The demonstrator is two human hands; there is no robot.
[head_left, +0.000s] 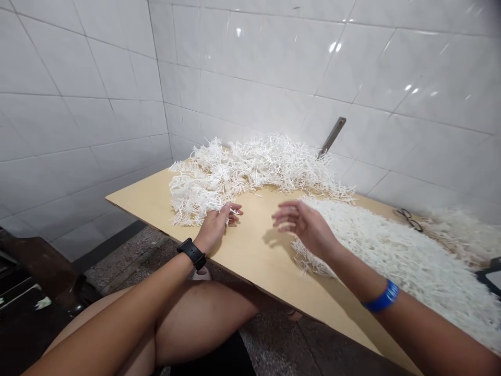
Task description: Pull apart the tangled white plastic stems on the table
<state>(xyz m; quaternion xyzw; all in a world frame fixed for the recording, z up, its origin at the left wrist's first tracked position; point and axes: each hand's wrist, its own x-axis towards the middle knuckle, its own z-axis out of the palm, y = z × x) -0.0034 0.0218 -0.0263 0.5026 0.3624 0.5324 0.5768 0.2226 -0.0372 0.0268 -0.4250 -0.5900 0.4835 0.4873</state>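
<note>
A loose heap of white, thin, branching plastic-like pieces lies along the back of the wooden board. At the heap's near left edge is my left hand, thumb against fingers, with a small white branched piece showing between them. My right hand hovers over the board with its fingers curved and apart, holding nothing. Under and beyond the right forearm spreads a dense white bristly mat, its left end just beside that hand.
A flat metal bar leans at the tiled wall behind the heap. Dark-handled scissors lie past the mat, near another white pile. A dark object sits at the right edge. My legs are below the board's front edge.
</note>
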